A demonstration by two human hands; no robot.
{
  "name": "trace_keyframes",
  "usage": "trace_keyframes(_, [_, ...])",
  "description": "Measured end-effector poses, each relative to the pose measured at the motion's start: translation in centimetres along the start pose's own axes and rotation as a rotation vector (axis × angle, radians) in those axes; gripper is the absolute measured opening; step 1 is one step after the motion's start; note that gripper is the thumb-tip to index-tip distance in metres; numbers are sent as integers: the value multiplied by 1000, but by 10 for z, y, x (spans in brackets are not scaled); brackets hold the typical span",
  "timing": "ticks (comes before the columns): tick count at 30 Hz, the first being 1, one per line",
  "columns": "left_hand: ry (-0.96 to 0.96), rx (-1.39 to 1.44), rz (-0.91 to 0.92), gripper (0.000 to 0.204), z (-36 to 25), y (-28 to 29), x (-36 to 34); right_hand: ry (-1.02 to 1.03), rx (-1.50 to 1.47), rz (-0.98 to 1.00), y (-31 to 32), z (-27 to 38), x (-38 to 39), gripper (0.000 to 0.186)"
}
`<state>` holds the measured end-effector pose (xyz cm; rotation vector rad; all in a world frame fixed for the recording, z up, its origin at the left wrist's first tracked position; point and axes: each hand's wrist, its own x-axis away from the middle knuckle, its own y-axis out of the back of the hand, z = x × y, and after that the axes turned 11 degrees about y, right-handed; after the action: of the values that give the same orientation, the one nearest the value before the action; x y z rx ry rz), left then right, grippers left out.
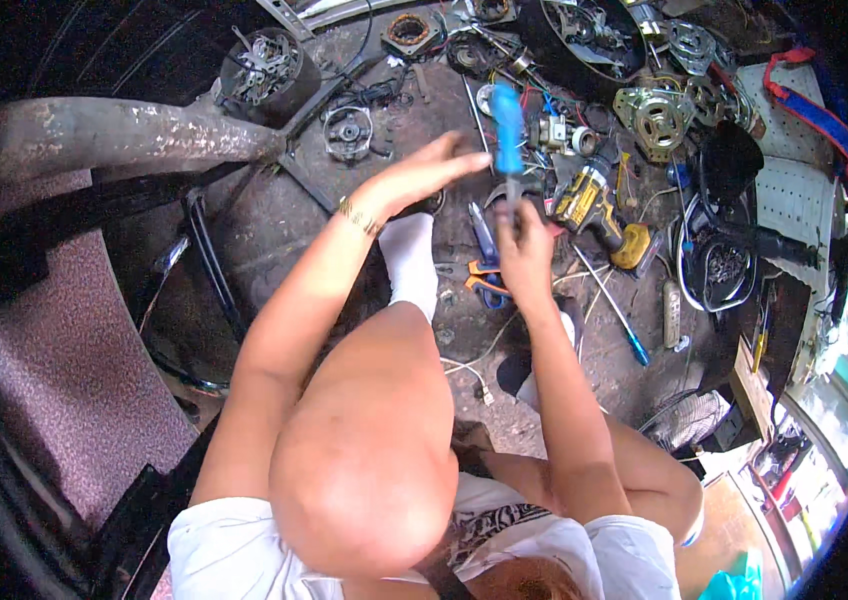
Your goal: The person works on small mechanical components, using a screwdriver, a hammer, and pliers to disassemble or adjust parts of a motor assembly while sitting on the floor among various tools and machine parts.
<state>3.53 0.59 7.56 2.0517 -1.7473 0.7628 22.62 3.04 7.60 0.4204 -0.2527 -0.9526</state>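
Note:
My right hand (526, 245) is closed around the metal shaft of a screwdriver with a blue handle (508, 125). The handle points away from me and is smeared by motion. My left hand (429, 172) stretches out just left of the screwdriver, fingers extended and apart, apparently holding nothing. Between my hands and my feet lie pliers with orange and blue grips (485, 268). Right of my right hand a yellow and black cordless drill (589, 203) rests on the dark floor.
A long screwdriver with a teal handle (638, 348) lies to the right. Beyond it stands a black-rimmed fan guard (719, 260). Metal motor housings (659, 120) and a tub of parts (266, 70) crowd the far side. A large worn metal pipe (144, 130) juts in from the left.

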Motion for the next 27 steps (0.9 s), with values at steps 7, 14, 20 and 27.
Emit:
trace_keyframes(7, [-387,384,210,41,-77,17,23,4,232,-38,6,-65,-23,27])
trace_keyframes(14, [-514,-209,54,42,-71,28,45,-48,687,107,-18,-116,-8,41])
trace_keyframes(20, [-409,-47,159,42,-38,25,32,-138,352,-19,-8,-108,-10,35])
trace_keyframes(27, [-424,24,145,30,-31,22,23,182,108,-394,28,-61,-17,32])
